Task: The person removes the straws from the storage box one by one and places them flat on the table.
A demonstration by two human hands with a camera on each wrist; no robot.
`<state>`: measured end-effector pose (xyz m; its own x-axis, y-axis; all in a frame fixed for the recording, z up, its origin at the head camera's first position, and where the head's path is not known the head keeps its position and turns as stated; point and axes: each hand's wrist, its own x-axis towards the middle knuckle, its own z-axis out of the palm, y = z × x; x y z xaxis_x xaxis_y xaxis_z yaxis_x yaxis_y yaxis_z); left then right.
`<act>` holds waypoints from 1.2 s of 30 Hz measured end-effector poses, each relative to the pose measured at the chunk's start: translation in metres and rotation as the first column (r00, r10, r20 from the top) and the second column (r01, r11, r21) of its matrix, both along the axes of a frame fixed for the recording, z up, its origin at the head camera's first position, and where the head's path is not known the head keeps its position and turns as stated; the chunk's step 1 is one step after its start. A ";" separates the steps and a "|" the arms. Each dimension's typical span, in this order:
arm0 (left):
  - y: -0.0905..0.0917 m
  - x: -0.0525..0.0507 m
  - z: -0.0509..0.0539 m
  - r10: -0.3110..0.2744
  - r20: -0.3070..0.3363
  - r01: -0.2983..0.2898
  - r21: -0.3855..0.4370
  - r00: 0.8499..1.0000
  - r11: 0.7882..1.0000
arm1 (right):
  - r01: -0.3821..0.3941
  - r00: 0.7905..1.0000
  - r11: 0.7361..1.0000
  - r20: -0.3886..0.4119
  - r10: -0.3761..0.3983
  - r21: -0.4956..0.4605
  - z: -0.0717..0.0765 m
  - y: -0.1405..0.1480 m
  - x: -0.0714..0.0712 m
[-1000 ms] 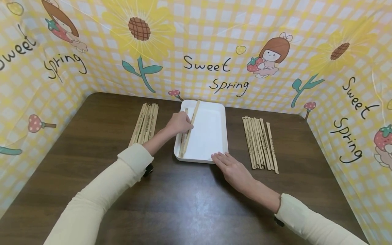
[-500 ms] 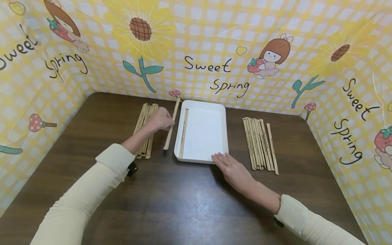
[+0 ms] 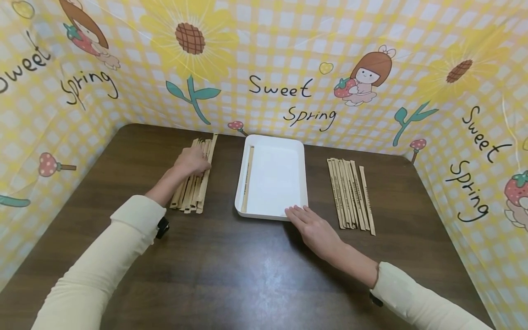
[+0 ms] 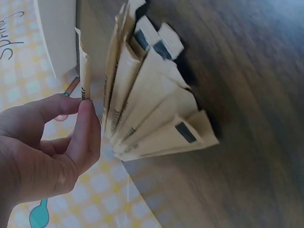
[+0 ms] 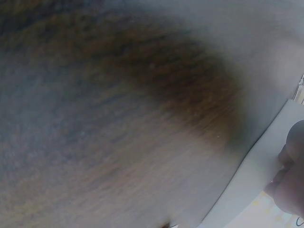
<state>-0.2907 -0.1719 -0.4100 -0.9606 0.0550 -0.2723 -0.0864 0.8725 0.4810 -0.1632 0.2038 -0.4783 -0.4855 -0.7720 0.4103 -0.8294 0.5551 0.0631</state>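
My left hand (image 3: 192, 160) pinches a slim brown paper-wrapped stick (image 4: 84, 66) between thumb and fingertips. It hovers over the right side of the left pile of wrapped sticks (image 3: 189, 196), which fans out below the hand in the left wrist view. What lies inside the wrappers is hidden. A white rectangular tray (image 3: 274, 178) stands in the middle, with one wrapped stick (image 3: 248, 178) lying along its left wall. My right hand (image 3: 317, 231) rests with extended fingers on the tray's near right corner. In the right wrist view, only part of that hand shows at the edge.
Right of the tray lies a second group of wrapped sticks (image 3: 346, 195), with one stick (image 3: 366, 200) slightly apart. The dark wooden table (image 3: 247, 270) is enclosed at the back and sides by a yellow checked cloth (image 3: 272, 50).
My left hand has carried the pinched stick out of the tray and leftward to the left pile. One stick stays in the tray. My right hand has stayed on the tray corner.
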 end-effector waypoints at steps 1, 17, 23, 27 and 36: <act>-0.001 0.000 0.000 0.001 0.001 -0.001 -0.007 1.000 1.000 | 0.000 1.000 1.000 0.000 0.000 0.000 0.000 0.000 0.000; -0.011 -0.001 -0.011 -0.055 -0.018 0.054 -0.053 0.998 0.997 | 0.005 1.000 1.000 -0.002 -0.005 -0.005 0.000 -0.001 0.001; -0.005 0.000 -0.003 -0.040 -0.054 0.036 -0.069 0.998 0.997 | 0.005 1.000 1.000 -0.010 -0.005 -0.004 0.002 -0.001 0.001; 0.010 0.002 0.006 -0.076 -0.088 0.077 0.007 0.993 0.997 | 0.005 1.000 1.000 -0.011 -0.005 -0.012 0.002 -0.002 0.000; 0.058 0.010 0.022 0.002 0.012 -0.006 0.326 1.000 0.945 | 0.003 1.000 1.000 0.000 -0.003 -0.018 0.001 -0.002 0.001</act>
<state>-0.2805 -0.1144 -0.3884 -0.9580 0.1391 -0.2509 -0.0964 0.6675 0.7383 -0.1624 0.2018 -0.4769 -0.4879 -0.7629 0.4241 -0.8277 0.5587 0.0527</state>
